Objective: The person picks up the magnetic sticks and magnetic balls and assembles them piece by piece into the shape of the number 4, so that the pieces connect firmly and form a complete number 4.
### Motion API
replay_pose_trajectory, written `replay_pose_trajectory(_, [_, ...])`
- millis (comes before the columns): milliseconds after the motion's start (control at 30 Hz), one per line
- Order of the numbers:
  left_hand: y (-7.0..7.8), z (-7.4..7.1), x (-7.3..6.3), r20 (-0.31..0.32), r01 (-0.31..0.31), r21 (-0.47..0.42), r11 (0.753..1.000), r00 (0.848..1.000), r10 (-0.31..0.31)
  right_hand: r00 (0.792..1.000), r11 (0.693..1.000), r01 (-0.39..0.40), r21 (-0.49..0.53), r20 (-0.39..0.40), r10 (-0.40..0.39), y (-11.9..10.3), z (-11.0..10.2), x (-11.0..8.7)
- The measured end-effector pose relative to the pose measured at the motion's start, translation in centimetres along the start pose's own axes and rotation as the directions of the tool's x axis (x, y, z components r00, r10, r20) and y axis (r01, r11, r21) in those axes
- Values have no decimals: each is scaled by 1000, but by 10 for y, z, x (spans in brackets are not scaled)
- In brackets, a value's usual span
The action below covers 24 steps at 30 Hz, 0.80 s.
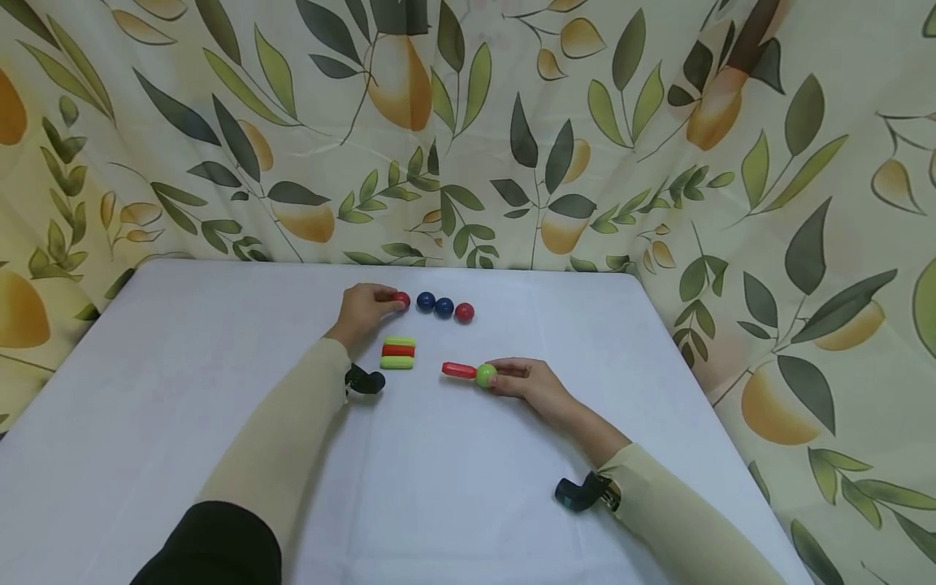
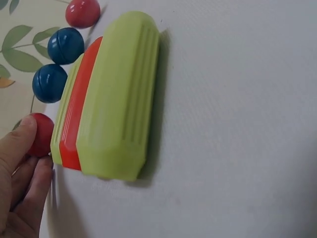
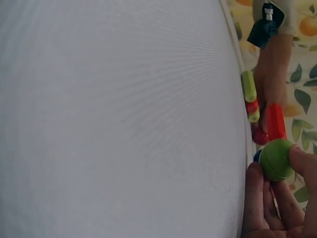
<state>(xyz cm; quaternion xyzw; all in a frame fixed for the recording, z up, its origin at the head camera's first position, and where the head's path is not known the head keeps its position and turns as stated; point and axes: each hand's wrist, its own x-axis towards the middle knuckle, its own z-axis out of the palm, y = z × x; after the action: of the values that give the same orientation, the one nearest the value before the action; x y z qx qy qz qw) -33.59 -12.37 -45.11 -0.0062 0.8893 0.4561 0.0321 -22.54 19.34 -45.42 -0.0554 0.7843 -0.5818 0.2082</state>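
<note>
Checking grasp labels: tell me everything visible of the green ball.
The green ball is round, glossy and plastic-looking, seamed around its surface. The right hand pinches it over the white table. One end of a red stick meets its side away from that hand; how they join, I can't tell.
</note>
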Motion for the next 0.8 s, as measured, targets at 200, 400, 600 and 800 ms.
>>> replay_pose_trajectory(200, [-8,-5,-5,4,6,15,1000,1000,-6,1000,1000,-1,3,1,1,-2,1,-2])
replay_pose_trajectory(400, [-21,-10,-10,9,41,-32,999,999,-41,1000,999,-4,48,3,4,-4,2,-3])
replay_pose_trajectory(600, [-31,-14,-19,10,84,-83,993,996,-83,1000,999,-5,49,11,4,-3,1,-3])
replay_pose_trajectory(800, [-39,-14,-30,6,84,-96,992,996,-84,1000,999,-22,29,9,22,-4,1,-3])
